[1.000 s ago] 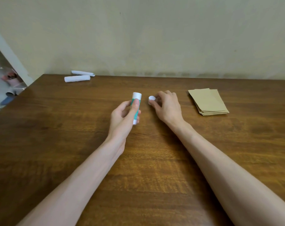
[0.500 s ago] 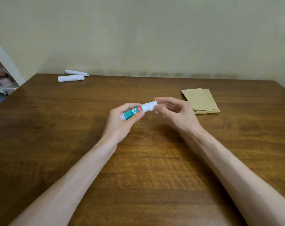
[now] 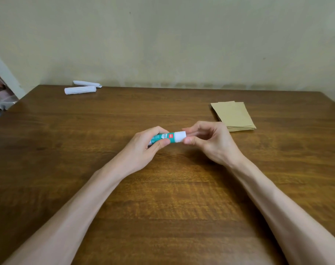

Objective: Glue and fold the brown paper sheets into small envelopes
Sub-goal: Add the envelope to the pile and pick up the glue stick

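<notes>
A green-and-white glue stick point(image 3: 165, 138) lies sideways above the middle of the wooden table point(image 3: 162, 197). My left hand point(image 3: 143, 148) grips its green body. The white cap point(image 3: 180, 136) sits on the stick's right end, and my right hand point(image 3: 208, 142) pinches it between thumb and fingertips. A stack of brown paper sheets point(image 3: 233, 115) lies on the table to the right, behind my right hand, untouched.
Two rolled white papers point(image 3: 80, 89) lie at the table's far left edge by the wall. Past the left edge of the table some clutter point(image 3: 0, 96) shows on the floor.
A second ago my left hand held the stick upright and my right held the cap apart. The stick has tipped sideways and the cap now sits on its end.
</notes>
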